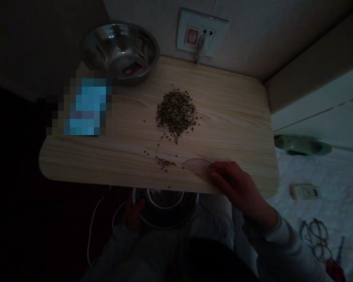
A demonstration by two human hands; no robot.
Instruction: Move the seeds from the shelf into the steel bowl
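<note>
My right hand (238, 184) is over the table's front edge, its fingers pinched on a thin clear plastic disc (195, 166) that lies nearly flat on the wood. Just left of the disc is a small scatter of dark beans (164, 162). Farther back, a larger heap of the same small beans (176, 111) sits mid-table, with loose ones around it. Below the front edge, my left hand (133, 213) grips the left rim of a round dark pot (167, 215) on my lap. The tabletop hides the pot's far part, and its contents are too dark to make out.
The pale wooden table (229, 117) has rounded corners. A steel basin (120, 51) stands back left, behind a blurred-out bright screen (88, 105). A wall socket (201, 35) holds a plug. To the right lie a green bottle (302, 145), a pale remote-like box (306, 192) and scissors (319, 235).
</note>
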